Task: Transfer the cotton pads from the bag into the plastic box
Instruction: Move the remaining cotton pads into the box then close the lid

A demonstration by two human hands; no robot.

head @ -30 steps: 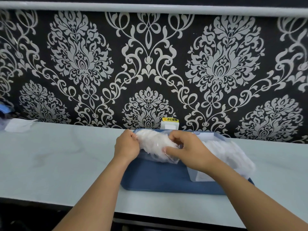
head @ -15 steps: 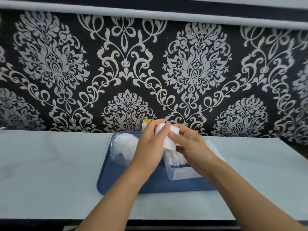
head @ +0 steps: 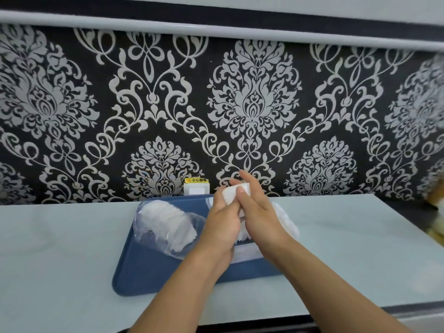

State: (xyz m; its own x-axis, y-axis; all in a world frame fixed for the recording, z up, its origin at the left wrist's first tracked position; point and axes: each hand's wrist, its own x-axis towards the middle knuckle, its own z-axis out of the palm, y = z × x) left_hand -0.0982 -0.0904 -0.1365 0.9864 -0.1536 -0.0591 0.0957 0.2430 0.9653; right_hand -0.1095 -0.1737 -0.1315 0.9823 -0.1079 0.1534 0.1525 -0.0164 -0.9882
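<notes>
We've got a stack of white round cotton pads (head: 234,192) gripped btwn left hand (head: 222,224) & right hand (head: 255,210), mid-transfer; next, lower it into the clear plastic box (head: 245,252) just under them.

The bag (head: 165,227) was thin, clear, glossy plastic film, creased over soft, matt white cotton pads (head: 168,221); the blue tray (head: 149,267) looked smooth, matt plastic. The pale tabletop (head: 60,248) was smooth with a faint sheen; the wallpaper (head: 252,104) looked matt and textured.
</notes>
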